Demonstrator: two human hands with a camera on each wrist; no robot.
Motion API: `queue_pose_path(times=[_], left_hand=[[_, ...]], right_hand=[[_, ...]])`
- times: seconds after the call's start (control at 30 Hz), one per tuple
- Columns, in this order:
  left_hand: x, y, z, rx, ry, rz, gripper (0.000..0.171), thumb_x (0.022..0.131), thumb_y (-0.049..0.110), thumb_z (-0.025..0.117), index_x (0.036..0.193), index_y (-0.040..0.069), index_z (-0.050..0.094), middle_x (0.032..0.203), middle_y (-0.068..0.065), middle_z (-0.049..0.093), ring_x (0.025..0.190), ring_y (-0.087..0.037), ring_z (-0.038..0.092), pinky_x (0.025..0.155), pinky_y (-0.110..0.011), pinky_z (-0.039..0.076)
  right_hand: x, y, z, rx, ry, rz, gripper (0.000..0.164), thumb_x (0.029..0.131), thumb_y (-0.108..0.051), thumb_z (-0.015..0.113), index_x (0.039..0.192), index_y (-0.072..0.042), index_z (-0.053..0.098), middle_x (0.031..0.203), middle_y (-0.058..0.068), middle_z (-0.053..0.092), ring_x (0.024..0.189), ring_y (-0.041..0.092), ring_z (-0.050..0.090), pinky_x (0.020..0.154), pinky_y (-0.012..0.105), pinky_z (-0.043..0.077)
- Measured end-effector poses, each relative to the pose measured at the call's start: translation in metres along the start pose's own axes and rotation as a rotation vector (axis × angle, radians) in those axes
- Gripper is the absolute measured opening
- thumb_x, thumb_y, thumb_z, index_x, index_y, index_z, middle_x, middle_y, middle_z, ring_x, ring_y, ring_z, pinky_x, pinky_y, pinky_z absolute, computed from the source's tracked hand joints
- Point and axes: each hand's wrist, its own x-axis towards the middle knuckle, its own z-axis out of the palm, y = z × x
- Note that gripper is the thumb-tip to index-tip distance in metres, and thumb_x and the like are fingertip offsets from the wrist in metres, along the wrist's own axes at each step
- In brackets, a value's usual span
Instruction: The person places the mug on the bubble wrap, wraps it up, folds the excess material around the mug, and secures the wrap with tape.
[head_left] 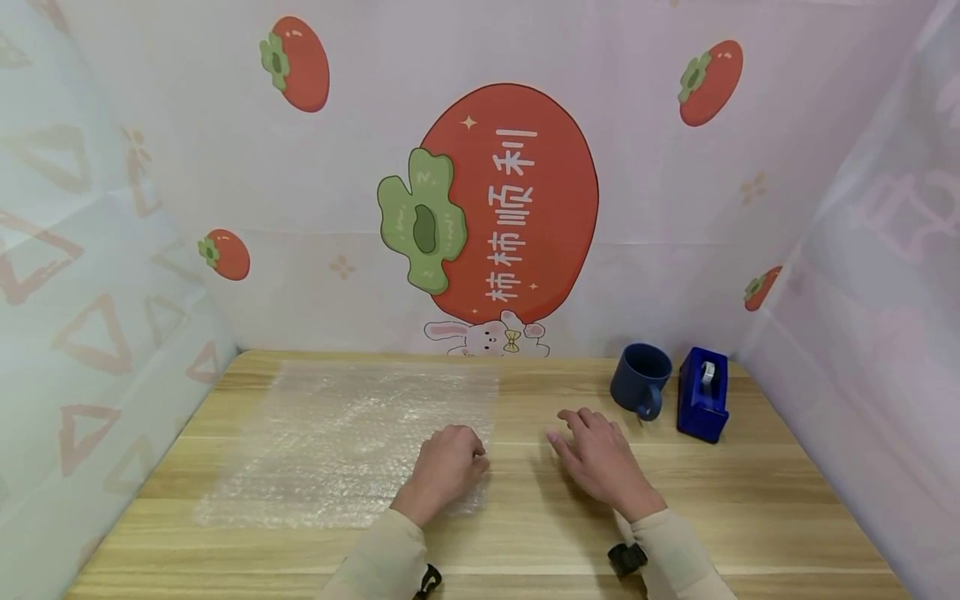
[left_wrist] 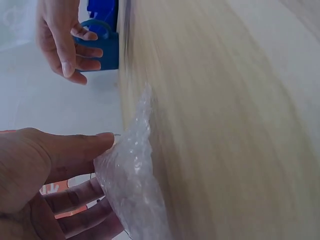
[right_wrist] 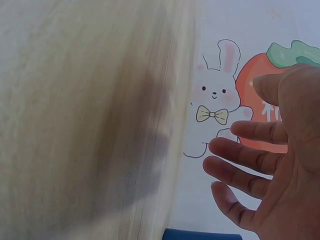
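A clear sheet of bubble wrap (head_left: 337, 442) lies flat over the left part of the wooden table. At its right edge my left hand (head_left: 447, 467) pinches the wrap between thumb and fingers. The left wrist view shows that edge of the bubble wrap (left_wrist: 135, 182) raised and bent up from the wood. My right hand (head_left: 600, 457) hovers above the table to the right of the sheet, fingers loosely spread and holding nothing. Just beyond it stands a blue mug (head_left: 628, 390), upright, its handle toward me.
To the right of the mug sits a blue tape dispenser (head_left: 700, 410) with a roll in it. Printed cloth walls (head_left: 337, 192) enclose the wooden table (head_left: 555, 542) at the back and both sides.
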Motion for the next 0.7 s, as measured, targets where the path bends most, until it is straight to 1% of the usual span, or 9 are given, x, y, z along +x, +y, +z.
queue_pose_path(times=[0.1, 0.3, 0.4, 0.57, 0.7], left_hand=[[0.002, 0.007, 0.003, -0.018, -0.01, 0.024, 0.008, 0.085, 0.014, 0.079, 0.079, 0.01, 0.08, 0.082, -0.001, 0.073, 0.076, -0.021, 0.069, 0.063, -0.04, 0.056], [0.008, 0.021, 0.009, -0.068, -0.057, 0.063, 0.009, 0.087, 0.018, 0.079, 0.086, 0.01, 0.081, 0.087, 0.0, 0.074, 0.083, -0.02, 0.069, 0.072, -0.038, 0.057], [0.01, 0.028, 0.013, -0.097, -0.083, 0.078, 0.01, 0.088, 0.018, 0.079, 0.09, 0.009, 0.081, 0.089, -0.001, 0.074, 0.085, -0.018, 0.069, 0.075, -0.035, 0.057], [0.014, 0.04, 0.018, -0.122, -0.109, 0.085, 0.011, 0.089, 0.019, 0.079, 0.092, 0.008, 0.082, 0.091, -0.001, 0.075, 0.084, -0.015, 0.069, 0.074, -0.031, 0.056], [0.015, 0.048, 0.022, -0.114, -0.117, 0.09, 0.012, 0.089, 0.019, 0.079, 0.093, 0.009, 0.082, 0.091, 0.0, 0.075, 0.084, -0.014, 0.069, 0.073, -0.029, 0.056]], right_hand=[[-0.001, 0.002, -0.001, -0.01, 0.01, -0.005, 0.04, 0.103, -0.036, 0.06, 0.127, -0.004, 0.065, 0.116, 0.013, 0.065, 0.11, 0.034, 0.06, 0.089, 0.053, 0.048], [-0.005, 0.006, -0.004, -0.01, 0.011, -0.003, 0.04, 0.103, -0.036, 0.059, 0.126, -0.003, 0.065, 0.115, 0.013, 0.065, 0.109, 0.034, 0.061, 0.09, 0.054, 0.048], [-0.006, 0.008, -0.005, -0.008, 0.01, -0.001, 0.039, 0.104, -0.035, 0.059, 0.126, -0.003, 0.066, 0.115, 0.013, 0.065, 0.108, 0.034, 0.061, 0.09, 0.054, 0.049], [-0.009, 0.014, -0.008, -0.004, 0.002, 0.008, 0.036, 0.103, -0.033, 0.061, 0.122, -0.003, 0.067, 0.114, 0.014, 0.066, 0.106, 0.034, 0.062, 0.091, 0.054, 0.05], [-0.012, 0.02, -0.011, -0.006, 0.004, 0.019, 0.032, 0.103, -0.032, 0.062, 0.115, -0.004, 0.069, 0.109, 0.012, 0.066, 0.1, 0.032, 0.063, 0.087, 0.052, 0.051]])
